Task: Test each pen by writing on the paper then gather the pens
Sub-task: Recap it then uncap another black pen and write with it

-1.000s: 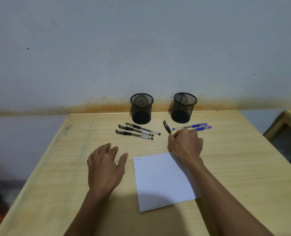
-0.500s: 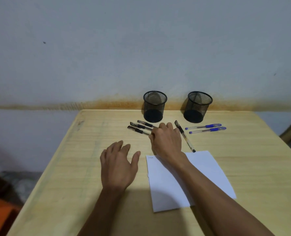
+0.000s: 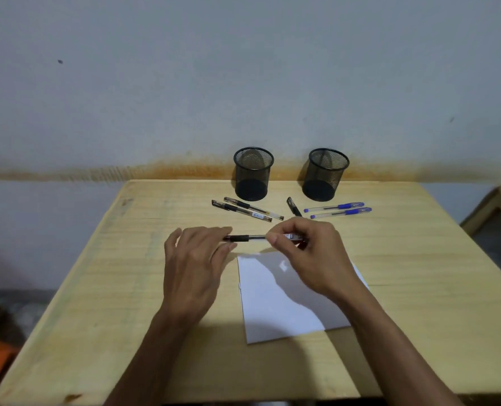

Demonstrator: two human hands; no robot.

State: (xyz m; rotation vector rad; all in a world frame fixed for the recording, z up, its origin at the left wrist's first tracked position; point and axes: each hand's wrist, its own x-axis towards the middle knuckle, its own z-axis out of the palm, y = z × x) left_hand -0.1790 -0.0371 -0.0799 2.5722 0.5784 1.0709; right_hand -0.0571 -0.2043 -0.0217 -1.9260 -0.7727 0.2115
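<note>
Above the near edge of the white paper (image 3: 284, 300), black pen (image 3: 244, 237) held level over the wooden desk (image 3: 97, 288). Right hand (image 3: 310, 259) pinching the barrel between thumb and fingers; left hand (image 3: 196, 265) with fingertips closed on the cap end (grip of each narrow, on the same pen). Farther back, two black pens (image 3: 247, 210) lying side by side before the left mesh cup (image 3: 253, 174). Between the cups, another black pen (image 3: 293, 206), partly hidden by the right hand. Beside it, two blue pens (image 3: 338, 210) lying parallel before the right mesh cup (image 3: 326, 174). Both cups upright against the wall.
</note>
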